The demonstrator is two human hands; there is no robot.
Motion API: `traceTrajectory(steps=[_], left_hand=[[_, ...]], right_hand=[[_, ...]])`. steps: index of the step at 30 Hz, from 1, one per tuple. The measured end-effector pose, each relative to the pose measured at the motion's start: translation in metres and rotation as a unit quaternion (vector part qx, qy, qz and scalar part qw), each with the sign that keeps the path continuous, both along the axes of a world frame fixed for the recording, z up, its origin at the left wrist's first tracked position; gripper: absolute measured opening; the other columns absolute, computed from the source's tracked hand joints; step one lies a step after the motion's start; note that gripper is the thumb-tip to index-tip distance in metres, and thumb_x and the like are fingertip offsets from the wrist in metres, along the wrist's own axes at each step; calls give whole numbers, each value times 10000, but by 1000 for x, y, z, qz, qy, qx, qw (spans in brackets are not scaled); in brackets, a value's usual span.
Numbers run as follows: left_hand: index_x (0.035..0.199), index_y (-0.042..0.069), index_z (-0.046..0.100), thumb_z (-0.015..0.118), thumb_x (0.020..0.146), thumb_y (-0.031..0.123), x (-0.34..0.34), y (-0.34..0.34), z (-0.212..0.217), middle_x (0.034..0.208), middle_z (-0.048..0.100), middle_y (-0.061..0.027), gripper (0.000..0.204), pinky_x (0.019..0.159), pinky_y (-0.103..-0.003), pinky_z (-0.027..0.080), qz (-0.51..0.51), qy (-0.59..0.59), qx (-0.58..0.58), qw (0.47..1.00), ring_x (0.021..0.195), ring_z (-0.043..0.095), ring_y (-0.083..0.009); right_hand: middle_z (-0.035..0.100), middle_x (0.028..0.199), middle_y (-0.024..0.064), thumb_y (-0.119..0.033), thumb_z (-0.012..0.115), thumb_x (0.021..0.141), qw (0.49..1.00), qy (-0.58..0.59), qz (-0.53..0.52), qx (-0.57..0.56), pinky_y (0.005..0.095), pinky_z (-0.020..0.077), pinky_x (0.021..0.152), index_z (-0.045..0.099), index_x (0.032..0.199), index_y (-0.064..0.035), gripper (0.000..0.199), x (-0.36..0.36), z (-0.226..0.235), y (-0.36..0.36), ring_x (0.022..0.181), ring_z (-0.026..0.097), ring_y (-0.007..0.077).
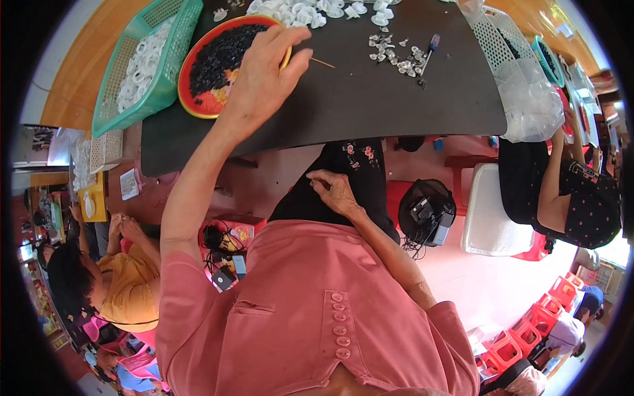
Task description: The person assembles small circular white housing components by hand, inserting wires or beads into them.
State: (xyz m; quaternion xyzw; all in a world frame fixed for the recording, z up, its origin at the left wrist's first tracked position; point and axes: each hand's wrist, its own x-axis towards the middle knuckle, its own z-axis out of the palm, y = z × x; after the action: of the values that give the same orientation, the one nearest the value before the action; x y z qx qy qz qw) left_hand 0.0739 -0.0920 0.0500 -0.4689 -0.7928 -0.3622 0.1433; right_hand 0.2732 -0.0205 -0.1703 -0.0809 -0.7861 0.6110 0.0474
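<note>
My left hand [261, 79] reaches over the dark tabletop [356, 99] to the rim of a red bowl [205, 105] heaped with small black pieces [224, 53]. Its fingers are closed on a thin wooden stick [323, 63] that pokes out to the right. In my lap, my right hand [333, 189] rests on black flowered trousers [360, 165] with its fingers curled in; I see nothing in it. My pink buttoned shirt [317, 317] fills the lower middle.
A green basket [168, 72] of white rings stands left of the bowl, and more white pieces [297, 12] lie beyond it. Clear bits and a blue-handled screwdriver [429, 49] lie to the right, by a white basket [492, 39] with a plastic bag [531, 105]. People sit on either side; a black fan [426, 212] and a white stool [492, 211] are below.
</note>
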Motion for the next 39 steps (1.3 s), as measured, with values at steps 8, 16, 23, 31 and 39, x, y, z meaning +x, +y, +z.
traceTrajectory(steps=[8,16,23,31,39], left_hand=[[1110,6,593,582,897,148,-56,114,-12,963,618,-132,256,756,-315,487,-85,13,-55,995,854,612,-250],[984,1,624,516,831,62,-105,180,-56,925,601,-236,197,811,-453,454,-121,84,-90,985,917,568,-396],[842,-5,587,525,809,86,-113,190,-53,725,565,-254,115,608,-474,454,-165,81,-154,971,690,578,-407],[785,-32,594,526,805,110,-108,189,-49,776,587,-270,159,657,-468,459,-164,40,-137,976,733,584,-415],[825,12,645,538,873,181,-110,162,-47,826,635,-181,206,699,-394,479,-76,-70,-20,994,752,614,-316]], right_hand=[[675,904,150,-41,583,821,999,15,-6,-35,316,509,637,656,957,9,162,-1,-7,2,681,651,243],[671,896,152,-42,577,824,997,33,-13,-73,328,510,633,653,958,3,160,1,-6,4,674,646,253],[663,872,153,-47,576,826,998,25,1,-59,335,509,631,652,966,-11,164,0,-5,6,672,642,248],[666,866,154,-51,577,825,998,36,-6,-57,330,512,639,660,956,-13,160,-1,-8,5,684,648,250],[673,880,153,-56,582,828,999,15,-2,-47,328,518,652,667,959,-13,162,1,-5,7,702,657,248]])
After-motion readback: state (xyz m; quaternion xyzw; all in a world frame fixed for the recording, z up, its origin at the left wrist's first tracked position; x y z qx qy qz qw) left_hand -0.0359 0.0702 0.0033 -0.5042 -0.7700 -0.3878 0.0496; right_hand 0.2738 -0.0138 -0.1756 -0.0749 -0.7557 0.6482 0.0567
